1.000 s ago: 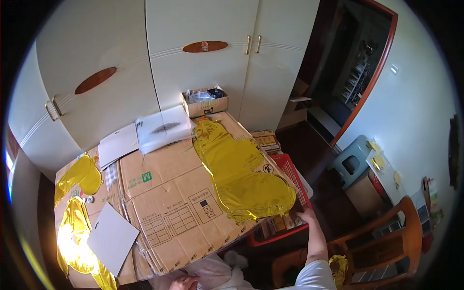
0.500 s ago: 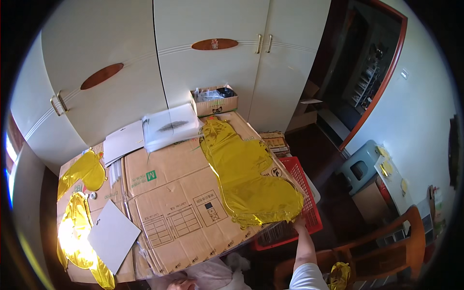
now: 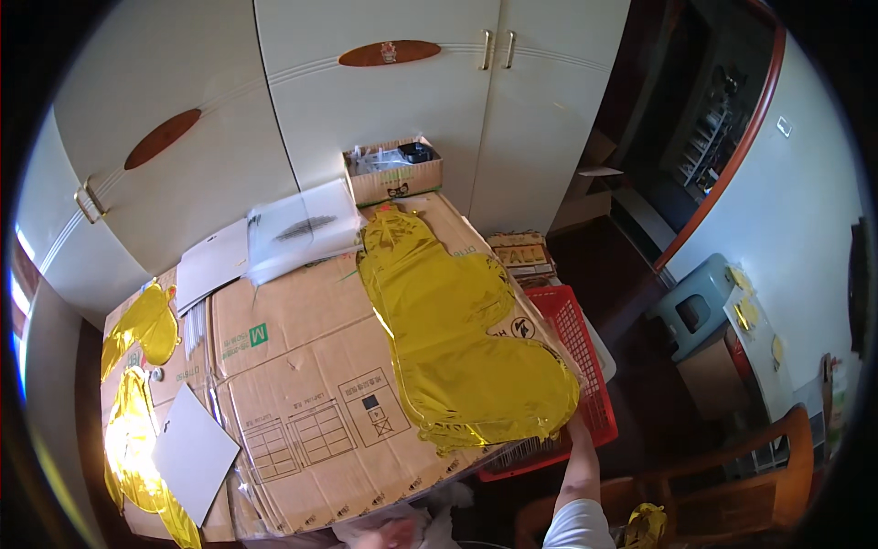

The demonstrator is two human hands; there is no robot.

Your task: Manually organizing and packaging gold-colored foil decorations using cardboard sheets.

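Note:
A large flat gold foil balloon (image 3: 448, 320) lies across the right part of a cardboard-covered table (image 3: 302, 375), its rounded end hanging over the right edge. At that end is my right hand (image 3: 577, 428), reaching down between the foil and a red plastic basket (image 3: 599, 403); its fingers are hidden. My left hand (image 3: 399, 532) shows only as a blurred patch at the lower edge, by pale cloth, with its fingers unclear. More gold foil balloons, a bright one (image 3: 133, 439) and a smaller one (image 3: 146, 325), rest at the table's left end, next to a white card (image 3: 195, 453).
Along the back of the table are clear plastic sleeves (image 3: 306, 229), grey-white boards (image 3: 210, 265) and a small carton (image 3: 393, 174) of packaging. White cabinets (image 3: 375, 101) stand behind. A wooden chair (image 3: 732, 485) and a blue-grey stool (image 3: 690, 306) are on the right.
The whole view has shifted, with the table and balloons now further left. My right arm stays stretched toward the basket, its hand now slightly lower beside the foil edge.

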